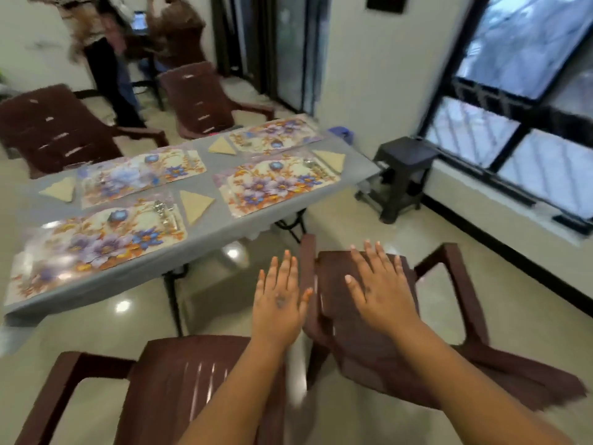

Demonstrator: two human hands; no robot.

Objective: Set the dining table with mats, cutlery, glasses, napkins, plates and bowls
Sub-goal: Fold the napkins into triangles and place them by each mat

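1. The right hand [380,292] is stretched forward with fingers straight and spread, palm down over the back of a dark brown plastic armchair [362,319]; whether it touches the chair cannot be told. It holds nothing.
2. The left hand [280,303] is likewise flat and spread, empty, just beside that chair's back edge, above the glossy cream tiled floor [224,290].
3. A second dark brown plastic chair [179,380] stands below the left forearm.
4. Further out, the long table with a grey cloth [205,226] carries four floral placemats in purple, blue and orange: near left [96,242], near right [276,184], far left [141,175], far right [272,133].
5. A tan folded triangular napkin [195,203] lies beside each mat, with silver cutlery [165,210] on the near-left mat.
6. Two more brown chairs [54,130] stand beyond the table.
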